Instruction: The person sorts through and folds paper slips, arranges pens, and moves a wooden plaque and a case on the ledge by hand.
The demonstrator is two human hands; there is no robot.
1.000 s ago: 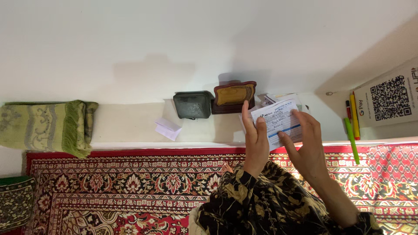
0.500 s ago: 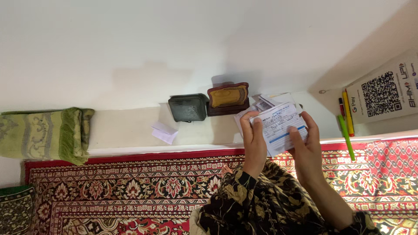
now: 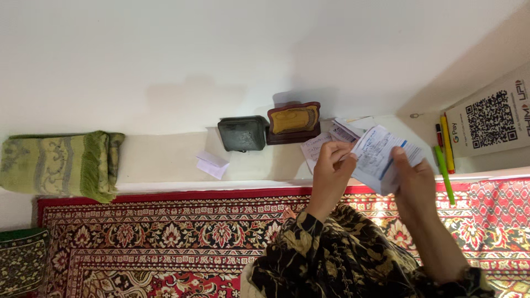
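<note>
Both my hands hold a small stack of white printed paper slips (image 3: 381, 157) above the pale ledge (image 3: 165, 160). My left hand (image 3: 331, 171) pinches the stack's left edge with thumb and fingers. My right hand (image 3: 414, 182) grips its right side from below. More loose slips (image 3: 317, 146) lie on the ledge just behind my left hand. My sleeves are dark with a gold floral pattern.
A dark green pouch (image 3: 242, 133) and a maroon stand with a gold plaque (image 3: 294, 121) sit on the ledge. A small folded paper (image 3: 212, 164), a folded green cloth (image 3: 61, 164), pens (image 3: 444, 160), a code placard (image 3: 488, 118) and a red patterned carpet (image 3: 165, 237) are nearby.
My hands have shifted on the slips: the left now pinches the left edge and the right has slid down the right side, tilting the stack. The camera view moved slightly.
</note>
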